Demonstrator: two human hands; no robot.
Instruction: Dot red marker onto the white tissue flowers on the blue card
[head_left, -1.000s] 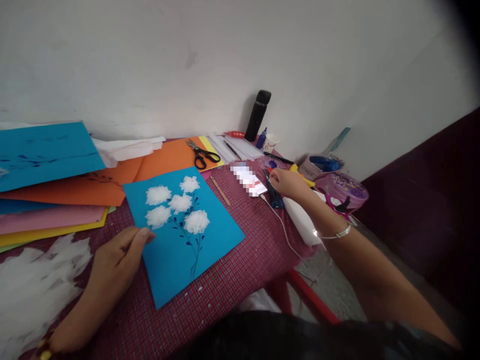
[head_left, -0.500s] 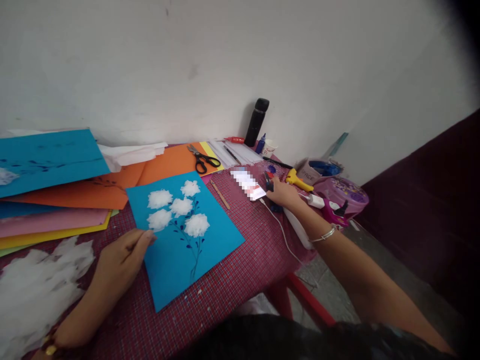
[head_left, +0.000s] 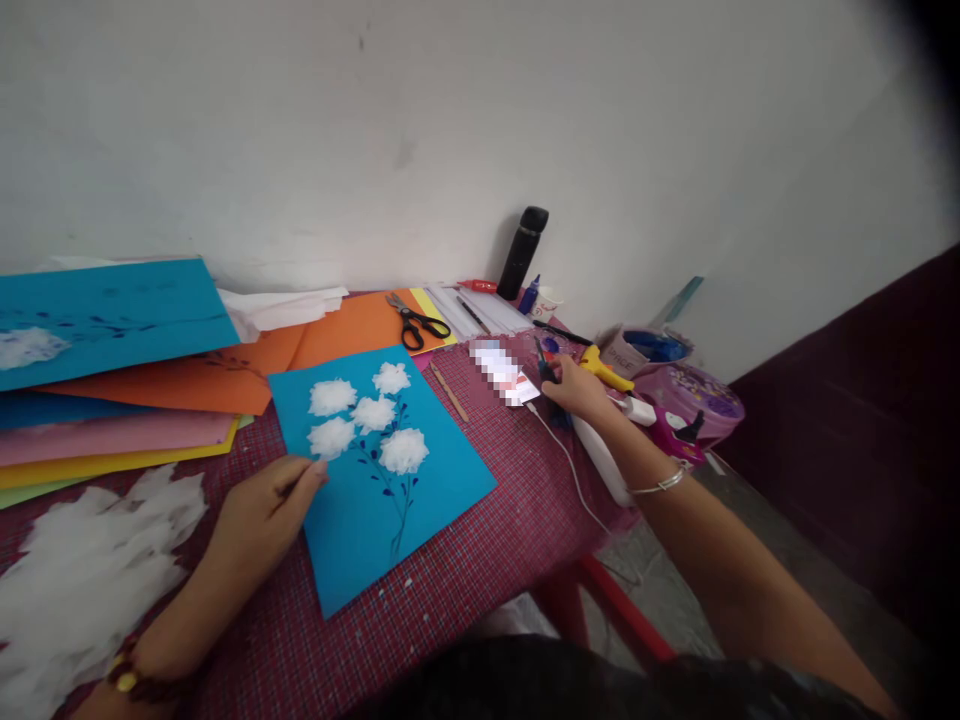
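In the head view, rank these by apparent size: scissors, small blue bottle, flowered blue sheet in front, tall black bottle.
1. Flowered blue sheet
2. Tall black bottle and scissors: too alike to rank
3. Small blue bottle

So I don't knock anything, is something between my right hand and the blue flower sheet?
Yes: the phone and white cable lie beside your right hand, with a wooden stick beyond them, near the blue flower sheet.
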